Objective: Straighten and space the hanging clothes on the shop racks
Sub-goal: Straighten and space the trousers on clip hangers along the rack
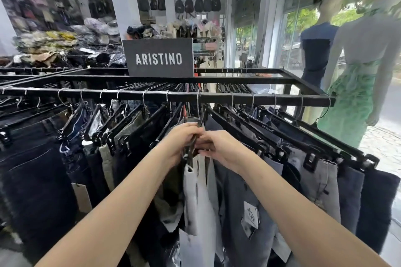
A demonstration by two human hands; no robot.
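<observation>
Below rail (pixel 173 95), left hand (pixel 181 140), right hand (pixel 220 147), both gripping black hanger (pixel 192 146), pale grey trousers (pixel 197 197)

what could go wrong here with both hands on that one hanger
The left hand and right hand both grip the black clip hanger; squeezing its clips could drop the pale grey trousers. Its wire hook could slip off the rail if tugged.
</observation>
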